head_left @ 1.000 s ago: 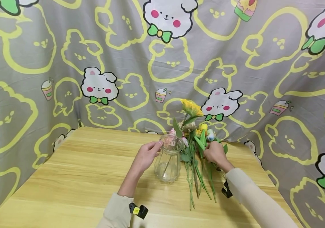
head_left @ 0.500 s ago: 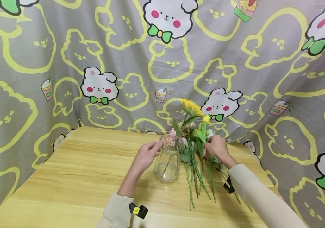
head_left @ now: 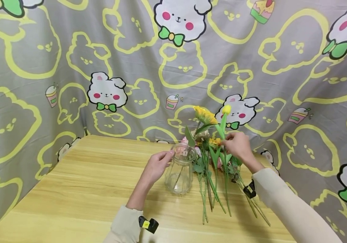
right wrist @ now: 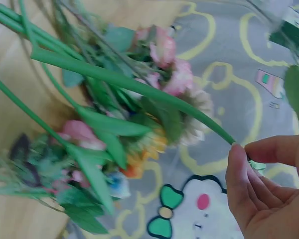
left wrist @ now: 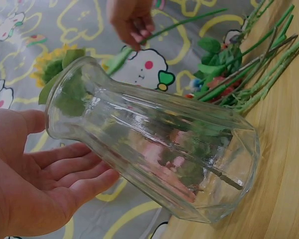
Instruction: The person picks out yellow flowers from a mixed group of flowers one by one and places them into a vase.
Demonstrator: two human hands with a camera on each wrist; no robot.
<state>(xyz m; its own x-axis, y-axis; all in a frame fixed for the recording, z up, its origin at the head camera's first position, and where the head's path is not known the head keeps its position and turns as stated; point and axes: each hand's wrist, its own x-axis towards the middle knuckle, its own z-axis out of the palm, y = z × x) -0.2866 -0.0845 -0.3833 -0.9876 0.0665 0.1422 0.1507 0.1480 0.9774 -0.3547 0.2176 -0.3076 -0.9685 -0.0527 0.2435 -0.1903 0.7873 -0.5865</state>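
Note:
A clear glass vase (head_left: 178, 180) stands upright on the wooden table with one yellow sunflower (head_left: 205, 115) in it, its stem slanting down inside. My left hand (head_left: 158, 165) is at the vase's neck; in the left wrist view its thumb meets the rim and the fingers lie loosely extended along the glass. With thumb and fingertips, my right hand (head_left: 237, 145) pinches the green stem of a yellow tulip (head_left: 226, 109), raised upright above the other flowers. In the right wrist view that stem (right wrist: 134, 87) runs from the fingertips (right wrist: 237, 152) across the picture.
Right of the vase lies a heap of artificial flowers, with pink blooms (right wrist: 179, 77), an orange-yellow flower (head_left: 215, 142) and several green stems (head_left: 212, 189) pointing toward me. A patterned grey curtain (head_left: 143, 64) hangs behind the wooden table (head_left: 79, 189).
My right hand has lifted the yellow tulip up out of the heap, moving slightly right. The left hand and the vase have stayed in place.

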